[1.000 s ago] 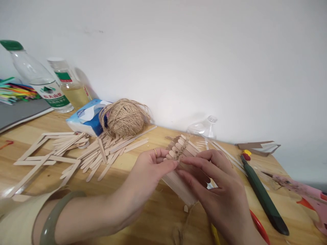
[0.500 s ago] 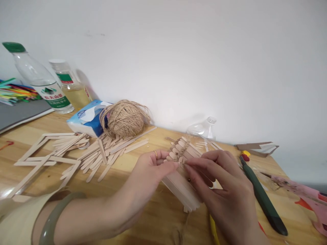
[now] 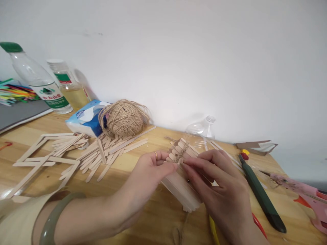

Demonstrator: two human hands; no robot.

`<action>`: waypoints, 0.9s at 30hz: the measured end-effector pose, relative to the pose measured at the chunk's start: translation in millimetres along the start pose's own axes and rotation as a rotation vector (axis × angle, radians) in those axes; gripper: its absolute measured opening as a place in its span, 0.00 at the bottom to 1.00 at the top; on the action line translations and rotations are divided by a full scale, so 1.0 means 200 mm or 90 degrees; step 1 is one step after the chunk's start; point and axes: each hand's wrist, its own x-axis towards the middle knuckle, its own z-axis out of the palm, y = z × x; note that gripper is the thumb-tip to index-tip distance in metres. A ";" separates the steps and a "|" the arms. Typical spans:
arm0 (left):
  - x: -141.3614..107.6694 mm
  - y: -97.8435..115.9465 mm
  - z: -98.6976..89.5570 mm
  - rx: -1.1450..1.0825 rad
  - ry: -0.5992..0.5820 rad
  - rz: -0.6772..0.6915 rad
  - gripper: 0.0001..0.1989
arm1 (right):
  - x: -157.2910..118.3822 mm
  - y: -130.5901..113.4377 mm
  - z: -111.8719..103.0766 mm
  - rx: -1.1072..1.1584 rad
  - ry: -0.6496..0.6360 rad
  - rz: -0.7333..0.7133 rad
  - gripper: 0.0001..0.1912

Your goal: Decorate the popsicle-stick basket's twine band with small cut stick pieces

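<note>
Near the table's front, my left hand (image 3: 150,175) grips a small craft-stick model (image 3: 180,194) built from wooden sticks laid side by side. Its thumb presses on the top and the fingers go behind. Jute twine (image 3: 183,150) runs along the row of rounded stick ends at the upper edge. My right hand (image 3: 222,182) pinches at that edge with thumb and forefinger, close to the left thumb. Whether it has the twine or a stick end there is hidden by the fingertips. A loose twine end (image 3: 178,234) lies below the model.
Loose craft sticks (image 3: 102,153), a twine ball (image 3: 125,117), a tissue pack (image 3: 84,117) and two bottles, one a water bottle (image 3: 52,92), stand left. A clear plastic bottle (image 3: 201,129) lies behind. Right are a dark green tool (image 3: 263,194) and a pink glue gun (image 3: 293,185).
My right hand has shifted slightly left and uncovers more of a red handle beside it. Both hands stay at the model's upper edge, and the view moves a little.
</note>
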 end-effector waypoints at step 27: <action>0.01 0.00 -0.01 0.040 0.026 0.008 0.05 | 0.00 0.02 0.00 -0.070 0.015 -0.093 0.07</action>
